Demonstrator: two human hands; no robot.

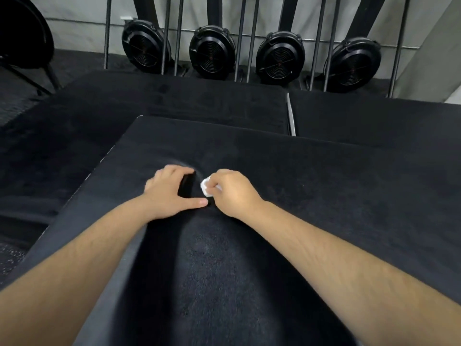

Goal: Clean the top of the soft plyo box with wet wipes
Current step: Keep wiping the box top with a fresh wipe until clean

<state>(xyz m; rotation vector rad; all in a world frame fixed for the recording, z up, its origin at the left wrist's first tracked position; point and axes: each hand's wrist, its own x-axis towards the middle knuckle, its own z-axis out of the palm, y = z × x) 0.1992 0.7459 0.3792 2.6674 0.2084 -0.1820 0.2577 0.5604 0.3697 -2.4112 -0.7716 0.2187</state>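
Soft plyo box fills the view, its black top under both hands. The right hand pinches a bunched wet wipe. The left hand curls its fingers round a dark object, perhaps the wipes pack. Bunched so small, the wipe could skip patches.

4 blk fan wheels, 3 soft boxes, 2 hands — 1 wipe, 1 chair.

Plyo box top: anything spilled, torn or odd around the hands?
Nothing stands out. The plyo box top shows no spill or tear, only a soft dimple at the left hand. The right hand grips a crumpled white wipe.
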